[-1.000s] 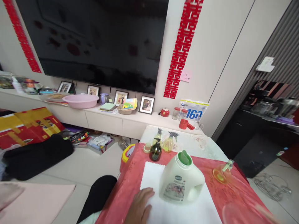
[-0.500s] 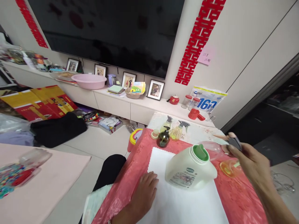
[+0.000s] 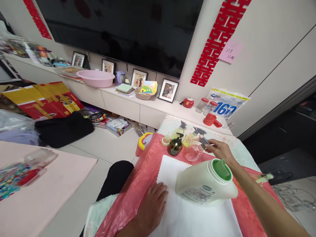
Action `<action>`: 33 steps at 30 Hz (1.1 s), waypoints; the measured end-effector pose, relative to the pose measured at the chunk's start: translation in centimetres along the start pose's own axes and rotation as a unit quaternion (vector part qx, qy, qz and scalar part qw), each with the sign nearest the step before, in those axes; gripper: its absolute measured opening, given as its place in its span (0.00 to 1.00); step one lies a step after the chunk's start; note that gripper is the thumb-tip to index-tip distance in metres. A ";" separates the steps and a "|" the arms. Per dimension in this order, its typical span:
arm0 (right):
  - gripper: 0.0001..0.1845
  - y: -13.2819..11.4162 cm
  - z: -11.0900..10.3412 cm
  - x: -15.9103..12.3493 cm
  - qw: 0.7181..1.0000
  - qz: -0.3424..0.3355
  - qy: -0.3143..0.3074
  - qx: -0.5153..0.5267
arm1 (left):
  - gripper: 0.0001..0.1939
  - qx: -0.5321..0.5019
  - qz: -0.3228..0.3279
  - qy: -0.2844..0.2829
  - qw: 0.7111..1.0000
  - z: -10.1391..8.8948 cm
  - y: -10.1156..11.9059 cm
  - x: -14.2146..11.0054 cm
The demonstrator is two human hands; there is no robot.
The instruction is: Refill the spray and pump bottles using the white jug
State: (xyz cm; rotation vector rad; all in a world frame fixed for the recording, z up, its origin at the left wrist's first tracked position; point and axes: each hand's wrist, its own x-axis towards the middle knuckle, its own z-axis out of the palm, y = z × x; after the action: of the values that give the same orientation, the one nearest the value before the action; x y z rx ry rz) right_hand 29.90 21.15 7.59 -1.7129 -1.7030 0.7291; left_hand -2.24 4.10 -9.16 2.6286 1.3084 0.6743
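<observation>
My right hand [image 3: 218, 149] grips a clear spray bottle [image 3: 194, 153] by its grey trigger head, beside the other bottles at the table's far side. Next to it stand a dark green pump bottle [image 3: 175, 147] and two spray bottles with yellowish liquid, one of them partly hidden behind my fingers. My left hand [image 3: 154, 205] lies flat on the white mat [image 3: 190, 219], its fingers stretched out. On the mat, just right of that hand, a large pale green detergent jug [image 3: 197, 184] stands uncapped, with a green spout inside its neck.
A small round container [image 3: 166, 140] sits left of the pump bottle. Under my right forearm, another clear item with a greenish neck [image 3: 264, 178] is partly hidden. Beyond the table, a white cabinet holds framed photos, a pink basin [image 3: 95, 78] and red-lidded jars. A pink table [image 3: 71, 171] is at left.
My right hand has carried the clear spray bottle left and away from me, to the other bottles. My left hand stays on the mat. The view has shifted slightly.
</observation>
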 end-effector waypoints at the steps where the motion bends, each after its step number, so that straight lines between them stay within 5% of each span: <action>1: 0.33 0.5 0.3 0.4 1.000 -0.003 -0.011 -0.008 | 0.20 0.004 0.003 0.004 1.000 0.0 0.0 0.0; 6: 0.21 1.6 0.9 1.2 0.996 -0.008 -0.054 -0.074 | 0.20 0.015 0.013 0.022 1.000 0.2 -0.2 0.0; 13: 0.14 0.1 0.5 1.5 0.981 -0.008 -0.069 -0.179 | 0.21 -0.005 0.016 0.037 0.999 0.1 -0.2 -0.1; 28: 0.21 -1.3 0.8 2.0 0.960 -0.016 -0.063 -0.271 | 0.24 -0.020 0.007 0.019 1.000 -0.2 -0.2 0.0; 33: 0.28 -1.0 -0.1 1.8 0.962 -0.033 -0.004 -0.269 | 0.23 -0.017 0.011 0.032 0.999 0.2 -0.4 -0.2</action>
State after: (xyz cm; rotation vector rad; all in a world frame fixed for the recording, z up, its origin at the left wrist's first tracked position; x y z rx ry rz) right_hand 29.33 22.96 8.47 -1.9875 -2.0844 0.2461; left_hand -2.54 4.22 -9.50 2.6202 1.2743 0.7840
